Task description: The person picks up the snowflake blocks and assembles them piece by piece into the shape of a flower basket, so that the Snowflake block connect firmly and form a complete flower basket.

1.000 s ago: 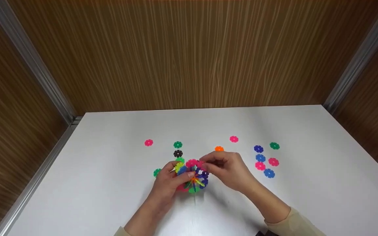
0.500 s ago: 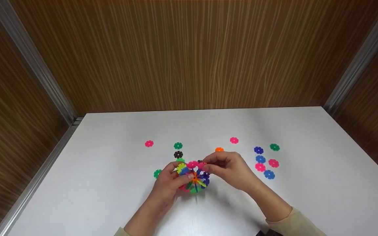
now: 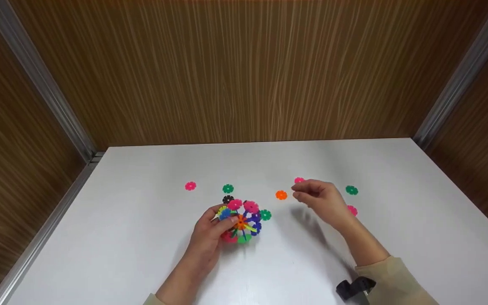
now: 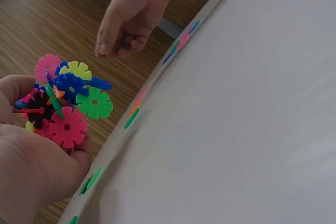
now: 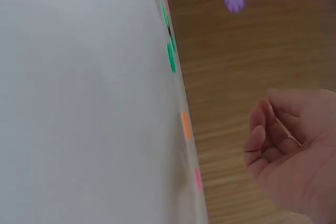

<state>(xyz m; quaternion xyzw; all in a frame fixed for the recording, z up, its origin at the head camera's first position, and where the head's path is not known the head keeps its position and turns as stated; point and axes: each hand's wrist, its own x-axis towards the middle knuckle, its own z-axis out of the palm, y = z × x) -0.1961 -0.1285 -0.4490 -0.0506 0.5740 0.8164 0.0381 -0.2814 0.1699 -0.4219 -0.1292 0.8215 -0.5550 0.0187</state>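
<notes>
My left hand [image 3: 208,231] grips a round cluster of interlocked, notched flower discs [image 3: 240,222], its thumb close to the orange centre. Pink, blue, yellow and green discs ring that cluster. In the left wrist view, a pink disc [image 4: 67,127] faces the camera and a dark one is tucked behind the fingers. My right hand [image 3: 324,201] is off to the right over the table, fingers loosely curled, with nothing between thumb and fingertips. The right wrist view shows that hand [image 5: 294,150] holding nothing. Nearest to it lie an orange disc [image 3: 281,195] and a partly hidden pink disc [image 3: 299,180].
On the white table [image 3: 142,237] lie more loose discs: a pink one [image 3: 190,186], a green one [image 3: 228,188] and a green one [image 3: 352,190]. Another green disc [image 3: 265,215] appears right beside the cluster. Wood-grain panels [image 3: 248,72] wall the table. A black device [image 3: 354,290] sits at the right sleeve.
My right hand has left the cluster and moved right and away from me, with nothing in its fingers. The left hand keeps its grip, shifted slightly left.
</notes>
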